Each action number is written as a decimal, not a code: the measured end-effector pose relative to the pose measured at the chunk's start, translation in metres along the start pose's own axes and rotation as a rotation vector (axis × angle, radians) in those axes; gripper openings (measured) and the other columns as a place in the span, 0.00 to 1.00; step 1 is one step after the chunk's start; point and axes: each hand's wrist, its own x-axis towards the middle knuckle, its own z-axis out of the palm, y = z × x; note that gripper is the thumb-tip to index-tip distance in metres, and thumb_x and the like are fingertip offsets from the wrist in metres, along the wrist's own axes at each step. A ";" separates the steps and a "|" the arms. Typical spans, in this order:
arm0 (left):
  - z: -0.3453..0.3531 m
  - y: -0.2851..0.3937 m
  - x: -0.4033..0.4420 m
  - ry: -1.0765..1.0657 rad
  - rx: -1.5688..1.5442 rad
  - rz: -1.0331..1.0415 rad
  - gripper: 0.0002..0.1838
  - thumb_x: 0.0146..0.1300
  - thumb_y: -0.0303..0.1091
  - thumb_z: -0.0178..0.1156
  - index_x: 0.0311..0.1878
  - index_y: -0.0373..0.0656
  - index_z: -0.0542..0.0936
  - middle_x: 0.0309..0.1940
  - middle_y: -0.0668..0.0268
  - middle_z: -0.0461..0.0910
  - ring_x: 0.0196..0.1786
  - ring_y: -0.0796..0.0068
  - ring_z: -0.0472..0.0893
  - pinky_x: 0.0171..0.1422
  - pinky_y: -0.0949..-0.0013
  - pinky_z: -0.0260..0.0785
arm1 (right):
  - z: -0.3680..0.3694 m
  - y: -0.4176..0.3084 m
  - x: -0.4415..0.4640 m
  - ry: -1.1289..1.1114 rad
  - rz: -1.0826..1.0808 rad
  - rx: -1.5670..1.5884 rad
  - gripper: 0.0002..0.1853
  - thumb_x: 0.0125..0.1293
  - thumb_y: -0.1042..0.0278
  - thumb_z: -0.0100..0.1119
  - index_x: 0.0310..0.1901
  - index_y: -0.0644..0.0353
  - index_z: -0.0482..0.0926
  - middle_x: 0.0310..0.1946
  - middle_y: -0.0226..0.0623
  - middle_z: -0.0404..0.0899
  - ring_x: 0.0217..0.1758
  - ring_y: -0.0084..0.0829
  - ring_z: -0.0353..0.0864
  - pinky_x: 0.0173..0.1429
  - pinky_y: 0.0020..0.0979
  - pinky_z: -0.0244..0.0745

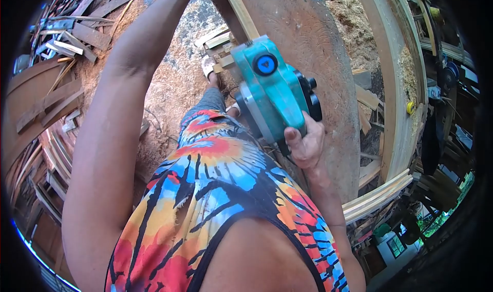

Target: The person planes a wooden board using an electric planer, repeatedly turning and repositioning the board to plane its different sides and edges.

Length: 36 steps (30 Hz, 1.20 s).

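Observation:
My right hand (307, 140) is wrapped around the rear handle of a teal electric planer (280, 94). The planer has a round blue cap on its side and a dark knob at the right. Its front end meets a narrow wooden strip (240, 11) that runs up to the top edge of the view. Under the planer lies a broad brown wooden slab (308, 35). My left arm (123, 86) stretches forward, and the hand itself is cut off by the top edge, with only something dark showing at the wrist.
Sawdust and shavings (159, 107) cover the floor. Wood offcuts (72, 45) are heaped at the left. A large curved timber piece (385, 61) stands at the right, with stacked pale strips (377, 197) below it. Small wood blocks (218, 39) lie near my feet.

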 end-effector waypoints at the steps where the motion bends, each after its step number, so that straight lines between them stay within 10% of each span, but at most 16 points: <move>1: 0.000 0.002 0.001 -0.003 0.002 0.000 0.25 0.72 0.47 0.45 0.71 0.64 0.75 0.78 0.39 0.56 0.82 0.40 0.54 0.82 0.31 0.40 | 0.002 -0.003 0.007 -0.006 0.002 0.001 0.42 0.63 0.21 0.56 0.38 0.65 0.79 0.17 0.26 0.72 0.20 0.17 0.72 0.24 0.25 0.65; 9: -0.023 0.003 -0.001 -0.164 -0.064 -0.049 0.26 0.75 0.53 0.41 0.73 0.67 0.72 0.80 0.40 0.51 0.82 0.39 0.50 0.84 0.34 0.36 | -0.006 -0.005 -0.011 0.038 0.031 0.185 0.43 0.63 0.23 0.57 0.47 0.67 0.80 0.19 0.25 0.72 0.20 0.16 0.70 0.23 0.22 0.64; 14: 0.086 0.024 -0.004 -0.185 -0.264 -0.174 0.26 0.76 0.56 0.42 0.73 0.65 0.73 0.78 0.37 0.53 0.82 0.37 0.49 0.85 0.40 0.36 | -0.049 0.017 -0.088 0.089 0.153 0.170 0.44 0.63 0.23 0.58 0.51 0.68 0.78 0.20 0.28 0.73 0.20 0.17 0.71 0.24 0.21 0.64; 16: 0.028 0.101 -0.083 0.197 -0.635 -0.353 0.64 0.55 0.68 0.65 0.76 0.21 0.50 0.75 0.29 0.54 0.79 0.37 0.57 0.80 0.52 0.56 | -0.060 0.022 -0.113 0.141 0.178 0.199 0.42 0.66 0.25 0.57 0.53 0.68 0.77 0.20 0.28 0.73 0.20 0.18 0.71 0.24 0.22 0.64; 18: -0.030 0.148 -0.150 -0.091 -0.911 -0.418 0.73 0.51 0.73 0.67 0.78 0.23 0.40 0.79 0.32 0.43 0.83 0.38 0.45 0.84 0.49 0.46 | -0.065 0.029 -0.133 0.206 0.224 0.215 0.41 0.68 0.27 0.56 0.54 0.68 0.77 0.20 0.28 0.72 0.19 0.18 0.70 0.24 0.22 0.63; 22: -0.074 0.232 -0.242 -0.253 -0.845 -0.410 0.72 0.52 0.67 0.69 0.79 0.23 0.37 0.81 0.36 0.42 0.84 0.38 0.39 0.84 0.41 0.39 | -0.073 0.053 -0.158 0.270 0.280 0.178 0.35 0.75 0.34 0.51 0.58 0.66 0.74 0.20 0.30 0.71 0.18 0.20 0.70 0.23 0.24 0.63; 27: -0.079 0.245 -0.255 -0.244 -1.082 -0.473 0.68 0.55 0.53 0.71 0.77 0.21 0.34 0.75 0.31 0.53 0.75 0.34 0.62 0.74 0.39 0.59 | -0.075 0.084 -0.170 0.306 0.319 0.159 0.29 0.77 0.39 0.52 0.56 0.62 0.75 0.19 0.29 0.71 0.16 0.19 0.70 0.20 0.23 0.64; 29: -0.103 0.240 -0.254 -0.197 -1.180 -0.483 0.59 0.61 0.39 0.69 0.76 0.21 0.34 0.54 0.37 0.75 0.46 0.46 0.84 0.48 0.48 0.78 | -0.076 0.084 -0.169 0.305 0.343 0.132 0.28 0.77 0.39 0.52 0.55 0.62 0.75 0.18 0.28 0.71 0.16 0.19 0.70 0.21 0.23 0.66; 33: -0.200 0.209 -0.239 -0.249 -1.832 -0.478 0.57 0.67 0.24 0.66 0.77 0.32 0.26 0.31 0.62 0.77 0.26 0.74 0.77 0.28 0.70 0.73 | -0.083 0.086 -0.165 0.276 0.348 0.130 0.27 0.77 0.41 0.51 0.55 0.62 0.75 0.17 0.29 0.71 0.15 0.20 0.71 0.20 0.25 0.67; 36: -0.277 0.179 -0.233 -0.090 -2.034 -0.338 0.60 0.63 0.28 0.72 0.78 0.30 0.31 0.41 0.56 0.79 0.36 0.69 0.82 0.36 0.69 0.78 | -0.086 0.086 -0.164 0.264 0.344 0.053 0.27 0.77 0.41 0.52 0.54 0.62 0.75 0.16 0.30 0.71 0.15 0.21 0.72 0.19 0.26 0.67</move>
